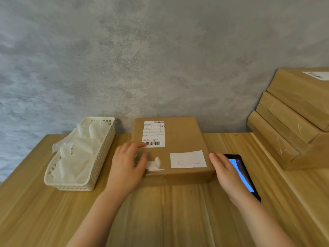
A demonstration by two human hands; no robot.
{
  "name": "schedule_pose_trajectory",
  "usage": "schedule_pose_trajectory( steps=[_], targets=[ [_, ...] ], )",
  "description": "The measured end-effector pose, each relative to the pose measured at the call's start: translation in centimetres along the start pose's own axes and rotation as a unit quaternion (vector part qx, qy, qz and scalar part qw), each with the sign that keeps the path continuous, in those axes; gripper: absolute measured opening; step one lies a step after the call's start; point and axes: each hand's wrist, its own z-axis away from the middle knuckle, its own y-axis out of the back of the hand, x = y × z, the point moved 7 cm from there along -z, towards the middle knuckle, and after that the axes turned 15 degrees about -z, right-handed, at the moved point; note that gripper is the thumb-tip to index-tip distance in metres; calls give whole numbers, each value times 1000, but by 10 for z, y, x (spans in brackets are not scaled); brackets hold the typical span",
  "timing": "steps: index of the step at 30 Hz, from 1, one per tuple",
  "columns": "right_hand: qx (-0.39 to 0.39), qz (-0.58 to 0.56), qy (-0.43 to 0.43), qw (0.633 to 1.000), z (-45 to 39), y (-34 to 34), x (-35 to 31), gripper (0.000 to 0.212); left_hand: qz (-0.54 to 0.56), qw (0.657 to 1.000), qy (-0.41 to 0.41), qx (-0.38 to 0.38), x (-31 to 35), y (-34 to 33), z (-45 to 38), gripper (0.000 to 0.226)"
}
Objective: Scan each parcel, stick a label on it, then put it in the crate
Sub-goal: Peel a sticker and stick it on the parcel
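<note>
Parcel [179,139] flat, long axis toward wall [142,59].

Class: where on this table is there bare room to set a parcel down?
Bare wood lies in front of the parcel, between the two forearms, and left front of the basket. Crowded: the right side, with the phone and the stacked boxes.
</note>
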Motion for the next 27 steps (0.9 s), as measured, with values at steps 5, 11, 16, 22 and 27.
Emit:
schedule_pose_trajectory(
  steps=[5, 11, 16, 22, 27],
  targets=[
    [-30, -10, -59, 998, -3, -17, 13, 61, 254, 909, 293, -153, -66, -30, 30, 54],
    [-57, 4, -81, 995, -7, -19, 15, 71, 366, 844, 355, -167, -72, -51, 46, 60],
    [-76, -32, -61, 995, -7, -20, 17, 66, 357, 854, 314, -212, -49, -49, 41, 70],
    [-146, -179, -74, 970, -2, -14, 18, 84, 499, 780, 327, -189, -39, -53, 47, 85],
    [-204, -280, -84, 934, 6, -8, 3, 69, 539, 747, 336, -194, -11, -44, 67, 68]
  ],
)
